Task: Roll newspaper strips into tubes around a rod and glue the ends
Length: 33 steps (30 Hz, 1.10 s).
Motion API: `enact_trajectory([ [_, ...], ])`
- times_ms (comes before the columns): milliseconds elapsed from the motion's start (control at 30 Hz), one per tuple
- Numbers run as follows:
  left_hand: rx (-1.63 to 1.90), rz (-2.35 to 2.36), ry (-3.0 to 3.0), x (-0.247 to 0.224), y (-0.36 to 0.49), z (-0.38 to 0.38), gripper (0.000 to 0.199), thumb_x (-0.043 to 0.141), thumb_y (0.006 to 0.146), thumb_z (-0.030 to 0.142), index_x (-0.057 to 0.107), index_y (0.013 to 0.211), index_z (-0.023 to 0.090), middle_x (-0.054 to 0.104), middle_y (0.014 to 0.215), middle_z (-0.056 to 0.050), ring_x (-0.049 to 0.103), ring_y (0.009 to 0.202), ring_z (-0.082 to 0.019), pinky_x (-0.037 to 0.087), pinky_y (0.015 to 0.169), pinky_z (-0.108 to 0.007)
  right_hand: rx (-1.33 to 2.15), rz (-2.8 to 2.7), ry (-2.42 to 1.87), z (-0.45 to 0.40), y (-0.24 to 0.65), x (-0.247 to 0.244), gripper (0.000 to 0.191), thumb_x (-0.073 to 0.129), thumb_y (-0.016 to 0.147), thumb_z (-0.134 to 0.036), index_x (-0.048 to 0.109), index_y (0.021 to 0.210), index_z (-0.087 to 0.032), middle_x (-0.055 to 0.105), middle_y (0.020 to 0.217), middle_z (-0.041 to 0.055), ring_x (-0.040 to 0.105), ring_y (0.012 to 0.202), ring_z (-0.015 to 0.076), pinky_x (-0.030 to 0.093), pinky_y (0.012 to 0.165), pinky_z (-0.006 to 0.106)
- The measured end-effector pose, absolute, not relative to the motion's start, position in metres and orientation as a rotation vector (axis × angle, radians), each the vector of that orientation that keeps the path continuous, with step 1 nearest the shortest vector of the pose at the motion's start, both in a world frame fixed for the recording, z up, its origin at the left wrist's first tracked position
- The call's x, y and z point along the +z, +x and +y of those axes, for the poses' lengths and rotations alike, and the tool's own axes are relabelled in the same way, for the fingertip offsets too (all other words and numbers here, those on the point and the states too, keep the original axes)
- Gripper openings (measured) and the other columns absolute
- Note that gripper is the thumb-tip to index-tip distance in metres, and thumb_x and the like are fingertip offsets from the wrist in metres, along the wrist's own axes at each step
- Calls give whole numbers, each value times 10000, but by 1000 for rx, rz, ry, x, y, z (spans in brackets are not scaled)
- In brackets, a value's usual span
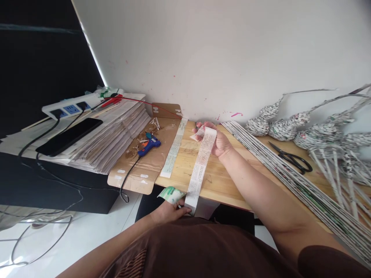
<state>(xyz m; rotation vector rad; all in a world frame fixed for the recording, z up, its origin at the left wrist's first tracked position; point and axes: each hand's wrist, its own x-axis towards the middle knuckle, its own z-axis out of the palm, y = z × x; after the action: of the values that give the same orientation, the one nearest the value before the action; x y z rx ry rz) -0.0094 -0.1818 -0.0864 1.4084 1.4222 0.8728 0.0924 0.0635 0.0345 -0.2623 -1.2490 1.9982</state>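
Note:
A long printed paper strip (199, 170) stretches between my two hands over the wooden table's front edge. My left hand (171, 210) pinches its lower end, near my lap, and a green and white packet (171, 195) is at the same hand. The upper end lies across the fingers of my right hand (216, 141), which is turned palm up and curled around the strip; part of the paper folds back to the left there. Another printed strip (175, 148) lies flat on the table, beside the cardboard.
Cardboard (158, 164) carries a blue glue gun (149, 146) and scraps. Stacked paper (116, 135) at left holds a phone (69, 136) and a power strip (71, 106). Rolled paper sticks (278, 173), black scissors (291, 158) and woven paper shapes (285, 125) are on the right.

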Motion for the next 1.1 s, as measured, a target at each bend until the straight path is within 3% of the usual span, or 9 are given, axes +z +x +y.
enact_trajectory([
  [200,867,1099,1213,-31,0,-183,287,600,822,388,734,983,192,721,946,-77,650,935,-221,477,881,-339,1519,-1901,-328,33,105,59,505,632,791,-373,532,1274,-267,573,1237,77,566,1106,256,484,901,449],
  [300,1079,1090,1014,-1,0,-176,300,637,804,359,711,1042,192,718,959,-82,670,842,-205,537,778,-338,925,-2180,-658,32,111,41,632,771,633,-283,583,1227,-174,546,1268,145,468,1206,328,324,1040,508],
  [367,1278,1087,910,15,-3,-168,311,653,796,331,693,1078,207,700,1035,-79,670,868,-210,560,757,-348,752,-2232,-748,28,118,36,557,752,666,-310,609,1186,-172,555,1256,146,479,1184,324,331,1025,485],
  [433,1430,1073,850,27,-8,-159,318,671,783,304,685,1085,203,680,1097,-78,670,881,-208,574,735,-331,800,-2205,-761,17,128,42,320,653,777,-392,673,1025,-190,650,1065,100,583,1001,262,424,914,413],
  [500,1519,1061,811,36,-11,-152,359,689,768,290,666,1117,208,688,1072,-72,675,865,-202,584,708,-313,1061,-2174,-670,0,140,54,318,538,858,-460,687,891,-181,677,857,61,616,829,206,468,772,338],
  [600,1565,1039,782,45,-13,-148,423,698,761,274,627,1176,233,704,994,-49,681,811,-178,593,672,-290,1439,-2268,-399,-28,151,66,337,557,848,-473,666,982,-185,672,948,54,612,832,181,465,715,295],
  [733,1569,1054,791,52,-12,-147,382,700,757,267,648,1132,222,697,983,-37,671,733,-141,597,612,-254,1261,-2343,-454,-51,153,58,366,710,741,-398,640,1057,-225,644,1009,45,577,901,190,450,769,311],
  [900,1616,1097,814,61,-27,-134,471,706,743,265,599,1199,218,693,880,-25,628,623,-93,546,488,-173,1225,-2447,-386,-62,167,57,216,700,764,-346,698,950,-237,635,1040,49,538,1022,213,403,908,362],
  [1100,1616,1056,753,65,-48,-112,484,694,745,160,566,1208,222,704,899,-52,636,651,-84,412,399,-101,1613,-2713,-392,-71,195,57,331,591,820,-484,710,805,-176,622,708,0,544,641,127,410,597,230],
])
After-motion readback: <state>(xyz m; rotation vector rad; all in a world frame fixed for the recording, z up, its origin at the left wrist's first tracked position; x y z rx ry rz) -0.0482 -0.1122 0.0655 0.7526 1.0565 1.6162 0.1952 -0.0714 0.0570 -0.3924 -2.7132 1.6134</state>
